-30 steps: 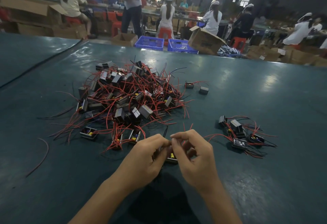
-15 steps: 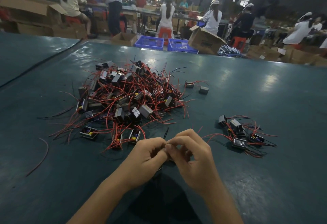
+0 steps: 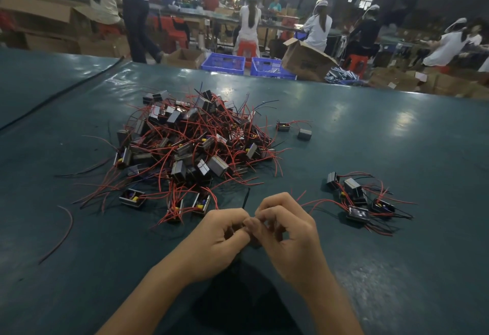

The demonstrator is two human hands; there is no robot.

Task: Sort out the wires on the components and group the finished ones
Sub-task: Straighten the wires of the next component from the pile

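Looks like early days tbh: small finished bunch (image 3: 360, 199) on the desk's (image 3: 397, 136) right, huge tangled pile (image 3: 190, 144) mid-desk, left hand (image 3: 221, 239) and right hand (image 3: 288, 236) in a curled grip on one black wire (image 3: 246, 198).

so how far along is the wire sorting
Barely started. A small group on the right looks finished. The left hand and right hand pinch a black wire between them. The big tangled pile is left.
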